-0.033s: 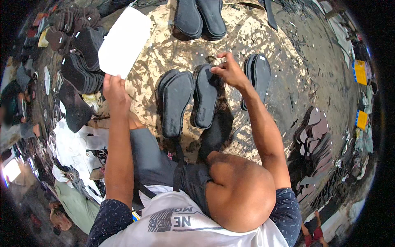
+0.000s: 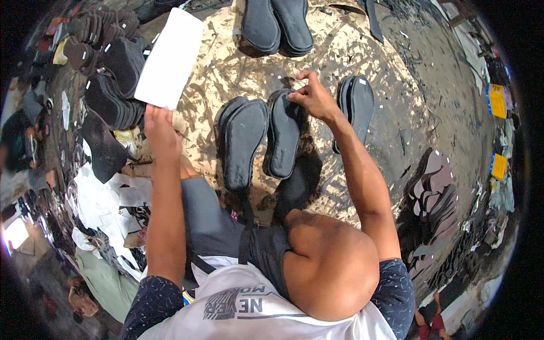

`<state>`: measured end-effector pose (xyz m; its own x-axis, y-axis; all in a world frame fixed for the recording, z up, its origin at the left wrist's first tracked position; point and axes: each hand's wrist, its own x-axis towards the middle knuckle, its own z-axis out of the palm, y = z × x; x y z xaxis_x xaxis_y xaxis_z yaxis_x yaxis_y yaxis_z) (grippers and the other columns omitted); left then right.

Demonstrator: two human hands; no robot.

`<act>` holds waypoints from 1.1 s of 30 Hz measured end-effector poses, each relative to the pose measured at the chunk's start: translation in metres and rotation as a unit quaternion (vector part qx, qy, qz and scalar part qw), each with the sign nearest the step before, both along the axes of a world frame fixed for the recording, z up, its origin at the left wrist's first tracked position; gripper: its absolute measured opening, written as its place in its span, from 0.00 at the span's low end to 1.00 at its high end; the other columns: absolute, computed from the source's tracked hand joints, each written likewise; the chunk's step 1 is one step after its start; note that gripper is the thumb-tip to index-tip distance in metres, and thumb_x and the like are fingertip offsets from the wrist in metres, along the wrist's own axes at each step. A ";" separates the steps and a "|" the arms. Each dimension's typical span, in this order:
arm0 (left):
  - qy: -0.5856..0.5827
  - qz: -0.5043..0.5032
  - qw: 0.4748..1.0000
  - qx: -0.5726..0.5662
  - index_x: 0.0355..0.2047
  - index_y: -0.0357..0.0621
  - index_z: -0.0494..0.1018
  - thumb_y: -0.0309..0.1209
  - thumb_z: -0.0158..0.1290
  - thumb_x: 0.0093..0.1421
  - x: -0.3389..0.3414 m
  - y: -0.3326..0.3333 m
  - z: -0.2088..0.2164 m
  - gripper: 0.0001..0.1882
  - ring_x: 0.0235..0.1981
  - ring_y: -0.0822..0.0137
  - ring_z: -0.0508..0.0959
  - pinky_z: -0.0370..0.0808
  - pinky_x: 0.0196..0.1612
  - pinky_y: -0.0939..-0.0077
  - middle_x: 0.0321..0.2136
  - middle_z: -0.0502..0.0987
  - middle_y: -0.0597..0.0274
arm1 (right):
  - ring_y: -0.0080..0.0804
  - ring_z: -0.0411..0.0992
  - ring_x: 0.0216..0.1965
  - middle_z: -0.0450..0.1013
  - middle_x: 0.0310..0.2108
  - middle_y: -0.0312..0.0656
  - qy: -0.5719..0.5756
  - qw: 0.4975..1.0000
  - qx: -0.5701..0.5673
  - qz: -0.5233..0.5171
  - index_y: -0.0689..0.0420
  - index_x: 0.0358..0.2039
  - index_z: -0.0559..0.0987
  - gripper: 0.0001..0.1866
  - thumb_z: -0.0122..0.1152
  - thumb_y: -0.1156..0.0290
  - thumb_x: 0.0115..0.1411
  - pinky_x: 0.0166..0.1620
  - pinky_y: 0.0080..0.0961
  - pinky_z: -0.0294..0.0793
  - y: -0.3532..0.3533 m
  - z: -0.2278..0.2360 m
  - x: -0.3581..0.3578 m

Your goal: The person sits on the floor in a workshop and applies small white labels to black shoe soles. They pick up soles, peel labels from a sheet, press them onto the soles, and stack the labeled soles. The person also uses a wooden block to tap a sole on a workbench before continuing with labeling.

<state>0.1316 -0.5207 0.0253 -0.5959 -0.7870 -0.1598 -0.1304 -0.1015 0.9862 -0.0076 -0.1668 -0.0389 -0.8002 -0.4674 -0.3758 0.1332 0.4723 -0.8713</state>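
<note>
My left hand pinches the lower edge of a blank white sheet, holding it up at the left. My right hand is over the toe end of a single black shoe sole, its thumb and forefinger apart. The thumb tip is at the sole's surface; nothing shows between the fingers. Just left of this sole lies a black pair of soles, one overlapping the other. Right of my hand is another pair of soles with a small white sticker, partly behind my forearm.
More black soles lie at the far edge of the stained board. Stacked dark soles stand at the left, above white scraps. Brownish soles are piled at the right. Other people are partly visible at the rims.
The white sheet has turned in my left hand and looks narrower now. My right hand stays almost in place at the sole's toe.
</note>
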 end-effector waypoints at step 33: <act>0.011 -0.371 0.926 0.069 0.70 0.35 0.56 0.23 0.54 0.55 0.085 0.230 -0.045 0.41 0.71 0.51 0.59 0.54 0.72 0.60 0.70 0.58 0.43 | 0.21 0.72 0.39 0.77 0.42 0.37 -0.218 0.941 -0.138 -0.222 0.53 0.60 0.69 0.24 0.66 0.71 0.66 0.39 0.20 0.69 0.044 0.021 0.042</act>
